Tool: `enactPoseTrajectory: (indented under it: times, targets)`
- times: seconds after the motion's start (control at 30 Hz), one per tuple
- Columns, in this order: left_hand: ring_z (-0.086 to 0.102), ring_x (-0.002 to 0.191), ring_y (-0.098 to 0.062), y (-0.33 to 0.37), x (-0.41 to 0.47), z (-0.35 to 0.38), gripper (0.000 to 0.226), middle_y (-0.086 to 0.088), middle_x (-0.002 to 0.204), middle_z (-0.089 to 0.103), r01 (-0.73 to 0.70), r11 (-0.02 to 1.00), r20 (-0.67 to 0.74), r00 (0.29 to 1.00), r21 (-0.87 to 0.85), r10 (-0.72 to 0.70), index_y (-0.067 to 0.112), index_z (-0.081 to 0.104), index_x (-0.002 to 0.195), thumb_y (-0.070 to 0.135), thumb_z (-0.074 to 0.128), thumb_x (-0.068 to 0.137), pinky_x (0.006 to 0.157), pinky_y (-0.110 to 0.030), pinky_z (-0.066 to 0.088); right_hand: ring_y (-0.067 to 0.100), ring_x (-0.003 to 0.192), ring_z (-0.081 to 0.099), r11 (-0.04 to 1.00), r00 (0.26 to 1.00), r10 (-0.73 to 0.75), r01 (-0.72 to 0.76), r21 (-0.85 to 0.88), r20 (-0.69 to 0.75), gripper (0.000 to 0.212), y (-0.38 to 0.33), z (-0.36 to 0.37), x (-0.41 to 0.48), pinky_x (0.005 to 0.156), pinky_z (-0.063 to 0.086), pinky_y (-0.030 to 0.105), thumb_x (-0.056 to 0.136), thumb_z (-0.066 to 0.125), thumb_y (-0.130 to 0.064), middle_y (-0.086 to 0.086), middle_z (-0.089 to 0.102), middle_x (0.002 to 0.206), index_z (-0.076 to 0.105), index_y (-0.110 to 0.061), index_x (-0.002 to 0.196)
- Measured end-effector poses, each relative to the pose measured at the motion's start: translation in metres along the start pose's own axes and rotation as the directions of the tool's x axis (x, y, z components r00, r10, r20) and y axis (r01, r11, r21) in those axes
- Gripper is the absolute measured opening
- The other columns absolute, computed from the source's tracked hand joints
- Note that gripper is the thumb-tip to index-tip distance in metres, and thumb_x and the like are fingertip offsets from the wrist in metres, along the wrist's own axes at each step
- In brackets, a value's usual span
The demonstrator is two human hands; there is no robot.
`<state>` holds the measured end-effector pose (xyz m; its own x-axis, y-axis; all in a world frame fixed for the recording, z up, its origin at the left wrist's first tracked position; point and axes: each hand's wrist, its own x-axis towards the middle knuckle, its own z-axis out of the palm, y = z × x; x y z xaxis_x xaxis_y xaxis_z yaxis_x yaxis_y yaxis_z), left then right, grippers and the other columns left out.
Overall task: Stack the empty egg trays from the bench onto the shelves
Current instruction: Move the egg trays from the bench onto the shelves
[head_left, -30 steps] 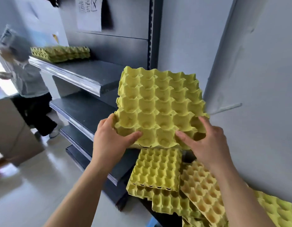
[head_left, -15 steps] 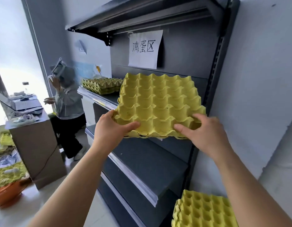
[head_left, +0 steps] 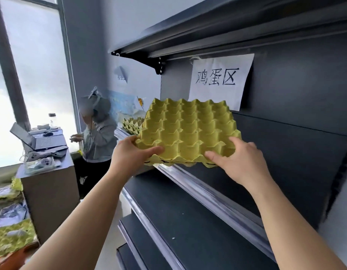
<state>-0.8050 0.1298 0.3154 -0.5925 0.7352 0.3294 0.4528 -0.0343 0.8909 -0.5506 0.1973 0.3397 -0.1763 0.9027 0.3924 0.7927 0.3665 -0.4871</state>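
Egg tray: the yellow moulded-pulp egg tray (head_left: 188, 131) sits between your two hands, cups up and close to level. You hold it at the front of the shelf, below the paper sign.
Left hand: your left hand (head_left: 129, 154) grips the tray's near left corner. The thumb lies on top across the front cups and the fingers are tucked out of sight underneath.
Right hand: your right hand (head_left: 241, 160) grips the near right corner. The thumb lies along the front rim and the fingers curl over the right-hand cups.
Shelf: the dark grey shelf (head_left: 285, 152) has a silvery front rail that runs just beneath the tray's near edge. Most of the tray is over the shelf board. You cannot tell whether its underside touches the board.
Stack already placed: a stack of yellow egg trays (head_left: 132, 124) rests further left along the same shelf, partly hidden behind your tray.
Lower shelf: a lower shelf (head_left: 178, 221) of the same dark grey lies under your forearms.
Upper shelf: an upper shelf (head_left: 207, 26) overhangs on a black bracket.
Paper sign: the white paper sign (head_left: 219, 80) is on the back panel and reads 鸡蛋区.
Left of the room: another person (head_left: 98, 133) sits by the window (head_left: 32, 75). An open laptop (head_left: 38, 139) rests on a worktop (head_left: 50, 188) beside them.
Bottom left: more yellow trays (head_left: 11, 238) lie low in the corner, blurred.
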Motion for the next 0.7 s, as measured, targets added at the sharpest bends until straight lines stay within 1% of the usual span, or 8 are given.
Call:
enactPoseTrajectory:
  times: [0.07,0.13,0.27,0.37,0.43,0.5,0.6,0.7]
  targets:
    - [0.070,0.074,-0.004,-0.013,0.032,-0.006,0.063,0.011,0.080,0.075,-0.005,1.000,-0.007,1.000,-0.011,0.005,0.021,0.071,0.104,0.051,0.091,0.051,0.078,-0.028,0.055,0.034,0.125,0.043,1.000,1.000,0.006,-0.006,-0.001,0.007,0.097,-0.017,0.013,0.016,0.099,0.043,0.045,0.067,0.055,-0.080,0.014,0.044,0.137,0.037,-0.024,0.144]
    - [0.069,0.077,-0.007,-0.029,0.072,-0.016,0.082,0.007,0.084,0.075,-0.003,1.000,0.003,1.000,-0.018,0.004,0.017,0.068,0.113,0.060,0.088,0.047,0.073,-0.025,0.052,0.034,0.125,0.042,1.000,1.000,0.005,-0.005,-0.018,-0.011,0.094,-0.039,0.034,0.036,0.101,0.042,0.045,0.070,0.052,-0.080,0.014,0.045,0.137,0.039,-0.023,0.143]
    - [0.061,0.070,-0.012,-0.052,0.141,-0.035,0.072,-0.006,0.079,0.068,-0.030,0.998,0.081,0.996,-0.048,0.034,0.016,0.065,0.114,0.056,0.085,0.057,0.058,-0.020,0.043,0.031,0.129,0.040,0.998,0.999,0.026,-0.028,-0.047,-0.041,0.087,-0.084,0.076,0.070,0.104,0.037,0.046,0.076,0.050,-0.076,0.012,0.048,0.138,0.043,-0.018,0.140]
    - [0.059,0.061,-0.005,-0.070,0.194,-0.050,0.030,0.005,0.067,0.066,-0.069,0.997,0.150,0.986,-0.022,0.071,0.027,0.062,0.077,0.049,0.081,0.070,0.052,-0.016,0.039,0.031,0.129,0.040,0.994,0.994,0.103,-0.105,-0.040,-0.043,0.091,-0.112,0.108,0.097,0.104,0.038,0.046,0.072,0.048,-0.081,0.011,0.047,0.139,0.045,-0.020,0.139]
    - [0.058,0.056,-0.001,-0.080,0.227,-0.057,0.037,0.006,0.062,0.066,-0.097,0.995,0.203,0.974,-0.014,0.098,0.018,0.070,0.077,0.054,0.078,0.072,0.049,-0.014,0.037,0.031,0.129,0.041,0.987,0.987,0.157,-0.159,-0.033,-0.046,0.096,-0.127,0.127,0.115,0.103,0.040,0.047,0.067,0.046,-0.086,0.010,0.047,0.140,0.046,-0.022,0.138]
    - [0.058,0.059,-0.009,-0.087,0.256,-0.061,0.050,0.002,0.062,0.066,-0.098,0.995,0.225,0.969,-0.016,0.099,0.011,0.072,0.083,0.059,0.076,0.070,0.054,-0.022,0.038,0.031,0.129,0.042,0.979,0.979,0.197,-0.199,-0.033,-0.053,0.099,-0.140,0.142,0.132,0.103,0.041,0.047,0.065,0.044,-0.089,0.009,0.047,0.140,0.046,-0.023,0.138]
    - [0.053,0.055,-0.012,-0.099,0.296,-0.059,0.049,0.013,0.046,0.055,-0.101,0.994,0.252,0.962,-0.033,0.106,0.010,0.069,0.077,0.057,0.078,0.069,0.058,-0.025,0.038,0.030,0.131,0.040,0.972,0.972,0.228,-0.230,-0.052,-0.052,0.101,-0.155,0.160,0.153,0.104,0.039,0.048,0.064,0.043,-0.090,0.009,0.046,0.142,0.045,-0.022,0.138]
    - [0.057,0.060,-0.016,-0.110,0.331,-0.052,0.050,0.009,0.052,0.058,-0.118,0.991,0.277,0.952,-0.058,0.130,0.008,0.066,0.074,0.056,0.079,0.068,0.059,-0.026,0.042,0.030,0.130,0.040,0.964,0.966,0.251,-0.254,-0.074,-0.057,0.104,-0.164,0.173,0.172,0.104,0.040,0.048,0.061,0.040,-0.092,0.010,0.046,0.142,0.045,-0.023,0.139]
